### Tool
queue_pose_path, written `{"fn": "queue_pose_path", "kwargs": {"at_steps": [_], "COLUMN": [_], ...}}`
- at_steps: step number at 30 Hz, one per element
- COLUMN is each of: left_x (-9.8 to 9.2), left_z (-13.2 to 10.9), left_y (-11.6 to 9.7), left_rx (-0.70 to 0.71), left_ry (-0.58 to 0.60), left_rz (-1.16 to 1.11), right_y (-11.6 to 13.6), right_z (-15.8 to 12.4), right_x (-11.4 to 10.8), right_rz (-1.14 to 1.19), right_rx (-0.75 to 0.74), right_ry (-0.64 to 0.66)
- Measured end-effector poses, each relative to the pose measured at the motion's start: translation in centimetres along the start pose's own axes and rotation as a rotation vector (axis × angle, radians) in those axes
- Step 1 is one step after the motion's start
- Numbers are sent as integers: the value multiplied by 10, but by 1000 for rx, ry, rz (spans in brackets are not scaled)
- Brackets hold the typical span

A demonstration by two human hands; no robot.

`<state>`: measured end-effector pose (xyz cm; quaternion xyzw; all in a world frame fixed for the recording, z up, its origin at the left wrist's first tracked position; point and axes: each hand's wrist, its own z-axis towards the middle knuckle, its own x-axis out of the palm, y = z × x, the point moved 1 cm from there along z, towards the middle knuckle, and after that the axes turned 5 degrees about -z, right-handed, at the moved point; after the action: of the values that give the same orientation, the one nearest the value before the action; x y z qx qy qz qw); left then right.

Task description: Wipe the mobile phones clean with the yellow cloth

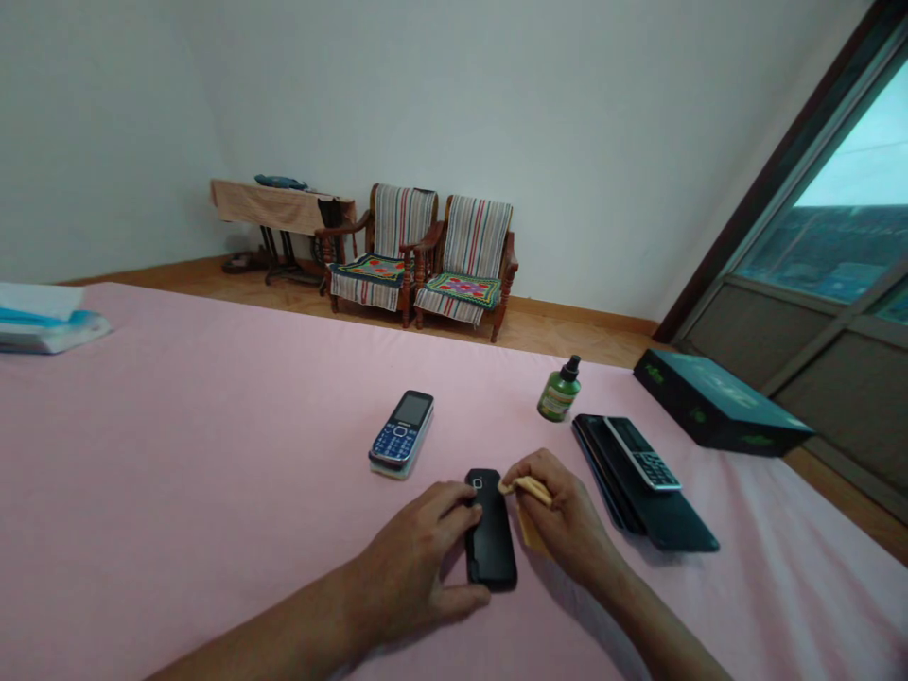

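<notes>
A black mobile phone point(491, 539) lies back side up on the pink cloth, its small camera window at the far end. My left hand point(418, 558) grips it from the left, fingertips on its upper left edge and thumb by the near end. Bunched in the closed fingers of my right hand point(564, 515) is a yellow cloth point(533, 532), whose folded tip meets the phone's upper right edge. Farther off, a keypad phone point(401, 430) with a blue keypad rests face up on another pale-edged device. A green spray bottle point(558, 392) with a black top stands beyond my right hand.
Right of my hand, a silver-edged keypad phone point(642, 456) sits on stacked dark tablets or large phones point(671, 520). Behind them is a black box point(716, 402). White and blue packets point(49, 326) lie far left. Two chairs point(461, 284) stand beyond the pink-covered surface point(213, 454).
</notes>
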<state>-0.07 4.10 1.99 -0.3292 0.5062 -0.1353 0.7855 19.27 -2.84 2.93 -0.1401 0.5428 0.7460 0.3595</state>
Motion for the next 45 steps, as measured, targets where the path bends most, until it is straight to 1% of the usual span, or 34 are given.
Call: {"fn": "queue_pose_path", "kwargs": {"at_steps": [5,9,16,20,23,26,29,32,35,40,43,45], "left_x": [-1,-2,-2,0,1,2,1,0,0,4,5,4], "left_z": [-1,1,3,2,1,0,0,0,-1,-2,-3,-3], "left_y": [1,1,-2,0,3,4,4,4,6,8,4,0], "left_rx": [-41,-53,-64,-74,-52,-45,-20,12,14,-16,-29,-24], "left_ry": [17,13,-22,-63,-74,-54,-36,-51,-50,-40,-39,-34], "left_rz": [19,1,-80,-133,-137,-113,-109,-96,-77,-45,-35,-41], "right_y": [-19,-20,-6,2,9,16,23,24,20,16,21,24], "right_z": [24,27,7,-9,-23,-37,-49,-57,-59,-54,-52,-50], "right_x": [23,33,27,25,25,26,27,29,29,23,24,24], "right_rz": [-28,-62,-86,-55,-41,-58,-76,-40,18,-34,-15,60], "right_rx": [-2,-50,-116,-125,-129,-123,-160,-212,-215,-47,-8,28], "right_ry": [-22,4,53,111,147,188,220,193,122,-24,-18,-9]}}
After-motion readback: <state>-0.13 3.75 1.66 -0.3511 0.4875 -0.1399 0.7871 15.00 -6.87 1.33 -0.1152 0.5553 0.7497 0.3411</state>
